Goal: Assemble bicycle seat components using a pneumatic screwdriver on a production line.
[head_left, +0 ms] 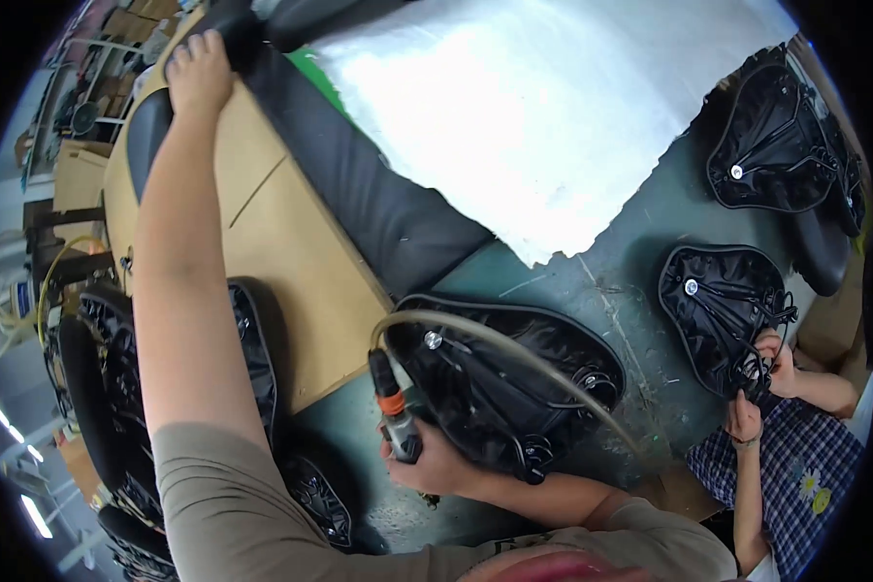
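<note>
My left hand [200, 73] reaches to the far left, its fingers apart and laid at the edge of a black padded seat [235, 27]. Whether it grips the seat I cannot make out. Low in the middle, my right hand [436, 464] is wrapped round a grey, orange and black air tool [390, 400] with a pale hose [495, 325] arching off to the right. Just right of the tool lies a large black saddle [495, 378], underside up, showing metal rods, springs and a silver bolt. The tool's black end stands beside the saddle's left edge.
A tan board [301, 281] and a black padded strip [359, 194] lie left on the green table [533, 276]. A ragged white sheet [514, 126] covers the far middle. Several saddles [776, 145] sit at right and left. Another person's hands [761, 388] work on a saddle [713, 301].
</note>
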`<state>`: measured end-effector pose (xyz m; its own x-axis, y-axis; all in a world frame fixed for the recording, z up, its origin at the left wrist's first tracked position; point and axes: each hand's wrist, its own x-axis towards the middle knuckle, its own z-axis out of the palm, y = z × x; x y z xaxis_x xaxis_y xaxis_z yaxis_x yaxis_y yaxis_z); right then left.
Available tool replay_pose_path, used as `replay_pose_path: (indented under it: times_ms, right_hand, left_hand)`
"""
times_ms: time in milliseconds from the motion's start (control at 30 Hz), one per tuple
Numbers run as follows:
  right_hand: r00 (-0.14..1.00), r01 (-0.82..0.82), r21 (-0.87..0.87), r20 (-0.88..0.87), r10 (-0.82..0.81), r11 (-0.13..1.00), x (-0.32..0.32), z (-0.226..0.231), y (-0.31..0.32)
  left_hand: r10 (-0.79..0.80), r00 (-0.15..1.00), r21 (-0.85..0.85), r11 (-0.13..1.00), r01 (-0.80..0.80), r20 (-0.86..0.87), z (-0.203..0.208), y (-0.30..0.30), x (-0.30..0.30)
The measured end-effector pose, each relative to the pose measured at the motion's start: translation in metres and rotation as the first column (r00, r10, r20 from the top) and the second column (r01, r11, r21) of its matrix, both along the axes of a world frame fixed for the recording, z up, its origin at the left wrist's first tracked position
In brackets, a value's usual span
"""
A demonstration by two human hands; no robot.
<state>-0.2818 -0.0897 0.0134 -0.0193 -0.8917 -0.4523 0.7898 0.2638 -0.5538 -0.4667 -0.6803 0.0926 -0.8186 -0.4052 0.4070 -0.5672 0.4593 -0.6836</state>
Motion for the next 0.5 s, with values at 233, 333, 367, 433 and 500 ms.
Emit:
replay_pose_path:
  times_ms: [233, 333, 367, 433, 500]
  right_hand:
    - [0.998, -0.011, 0.009, 0.070, 0.011, 1.000, 0.001, 0.002, 0.000]
    - [0.997, 0.034, -0.018, 0.075, -0.032, 0.999, 0.007, 0.000, 0.000]
    - [0.997, 0.032, -0.027, 0.077, -0.030, 0.999, 0.007, -0.001, 0.000]
    - [0.998, -0.015, -0.043, -0.059, 0.013, 0.999, 0.004, -0.002, -0.002]
    - [0.997, 0.016, -0.030, -0.070, -0.018, 0.999, 0.001, -0.006, -0.002]
  left_hand:
    - [0.156, 0.985, 0.056, 0.985, -0.160, 0.078, 0.014, -0.037, -0.026]
    - [0.130, 0.985, 0.114, 0.983, -0.142, 0.110, 0.033, -0.038, -0.020]
    - [0.140, 0.986, 0.222, 0.962, -0.157, 0.092, 0.047, -0.037, -0.022]
    - [0.130, 0.989, 0.314, 0.938, -0.146, 0.073, 0.076, -0.025, -0.026]
    - [0.120, 0.993, 0.316, 0.943, -0.109, -0.018, 0.096, 0.016, -0.045]
